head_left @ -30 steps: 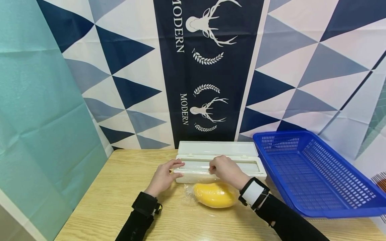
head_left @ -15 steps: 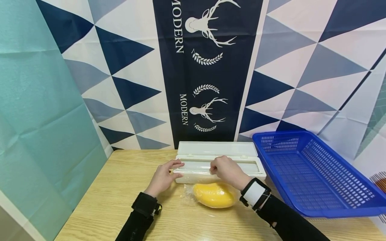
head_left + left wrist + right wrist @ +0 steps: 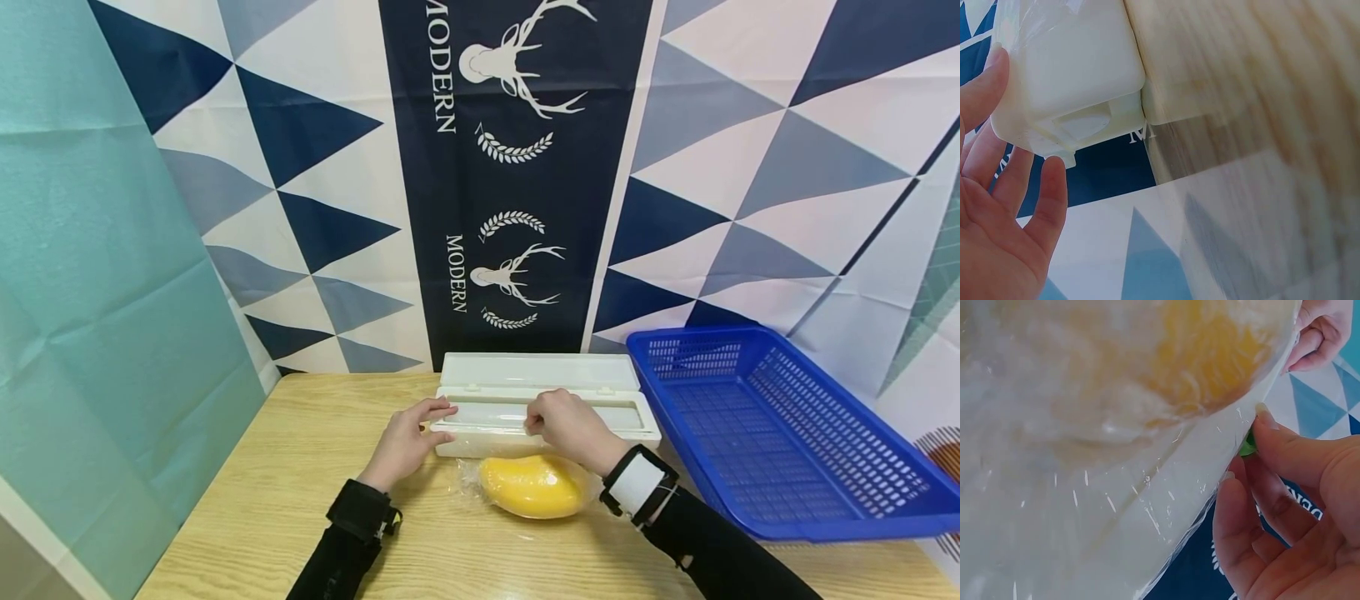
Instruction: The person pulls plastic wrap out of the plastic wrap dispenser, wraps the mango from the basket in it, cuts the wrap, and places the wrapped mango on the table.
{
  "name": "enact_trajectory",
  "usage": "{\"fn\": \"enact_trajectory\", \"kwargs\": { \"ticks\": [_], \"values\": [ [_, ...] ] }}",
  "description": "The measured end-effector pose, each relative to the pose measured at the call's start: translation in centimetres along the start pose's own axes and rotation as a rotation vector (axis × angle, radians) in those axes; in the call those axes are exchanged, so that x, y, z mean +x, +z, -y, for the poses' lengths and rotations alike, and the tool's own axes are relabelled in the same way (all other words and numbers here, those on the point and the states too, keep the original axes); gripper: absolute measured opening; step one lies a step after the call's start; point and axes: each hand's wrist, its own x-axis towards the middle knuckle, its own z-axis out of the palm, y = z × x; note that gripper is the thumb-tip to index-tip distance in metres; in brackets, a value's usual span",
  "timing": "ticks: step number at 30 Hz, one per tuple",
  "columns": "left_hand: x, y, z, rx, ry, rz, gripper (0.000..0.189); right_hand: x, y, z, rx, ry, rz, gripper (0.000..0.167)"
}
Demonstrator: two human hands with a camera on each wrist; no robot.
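A white plastic-wrap dispenser box (image 3: 487,447) lies on the table with its lid (image 3: 540,372) raised at the back. My left hand (image 3: 405,437) holds the box's left end, thumb at the front and fingers behind. In the left wrist view, the thumb touches the box's corner (image 3: 1079,56). My right hand (image 3: 566,425) pinches a small green slide cutter (image 3: 1248,445) at the edge of the clear plastic wrap (image 3: 1147,506). Most of that cutter is hidden by the fingers. A yellow mango-shaped fruit (image 3: 532,487) in plastic wrap lies just in front of the box.
A blue plastic basket (image 3: 787,442) stands close to the box's right end. The wooden table (image 3: 300,467) meets a patterned cloth backdrop (image 3: 510,192) behind the box. A teal cloth (image 3: 120,250) hangs at the left.
My right hand has slid slightly to the right along the box. My left hand, the box and the wrapped fruit keep their places.
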Motion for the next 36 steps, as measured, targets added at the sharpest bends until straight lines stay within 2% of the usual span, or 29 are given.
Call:
{"fn": "enact_trajectory", "kwargs": {
  "ticks": [17, 28, 36],
  "values": [
    [-0.03, 0.01, 0.06, -0.005, 0.019, -0.007, 0.040, -0.57, -0.19, -0.25, 0.017, 0.024, -0.014, 0.018],
    [-0.07, 0.01, 0.04, -0.011, 0.016, -0.002, 0.040, -0.78, -0.38, -0.56, 0.011, -0.014, -0.028, 0.018],
    [-0.11, 0.00, -0.03, -0.014, 0.015, -0.002, 0.040, -0.87, -0.51, -0.80, 0.004, 0.000, -0.011, 0.015]
  ]
}}
